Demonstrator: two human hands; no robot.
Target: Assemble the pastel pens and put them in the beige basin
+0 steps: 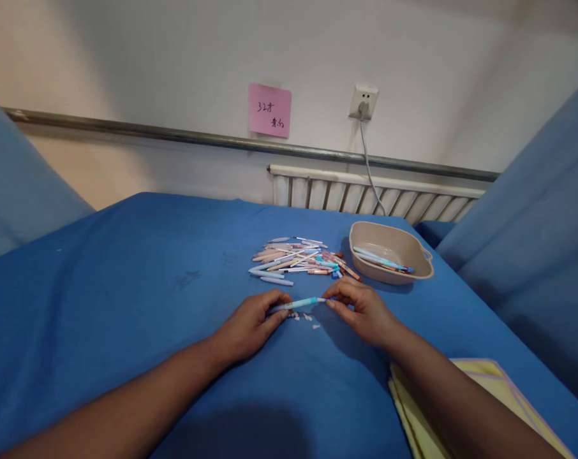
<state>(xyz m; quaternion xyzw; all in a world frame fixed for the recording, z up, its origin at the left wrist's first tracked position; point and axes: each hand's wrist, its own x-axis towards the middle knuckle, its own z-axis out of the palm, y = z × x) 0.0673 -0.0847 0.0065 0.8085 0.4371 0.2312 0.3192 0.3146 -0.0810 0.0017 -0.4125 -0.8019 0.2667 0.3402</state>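
A light blue pen (302,303) is stretched between my two hands, just above the blue cloth. My left hand (256,320) grips its left end between thumb and fingers. At the other end, my right hand (360,309) pinches the pale tip. Several tiny white pieces (308,317) lie on the cloth just under the pen. Behind my hands is a loose pile of pens and pen parts (293,258) in pink, white, blue and orange. A beige basin (389,237) stands to the right of the pile, with a few light blue pens (382,258) inside.
Blue cloth (126,306) covers the table. A folded yellow cloth (485,376) lies at the right front, partly under my right forearm. Behind the table are a radiator (346,188), a metal rail (184,136), a plugged-in cable (367,146) and a pink note (270,109). Blue curtains (533,204) hang at both sides.
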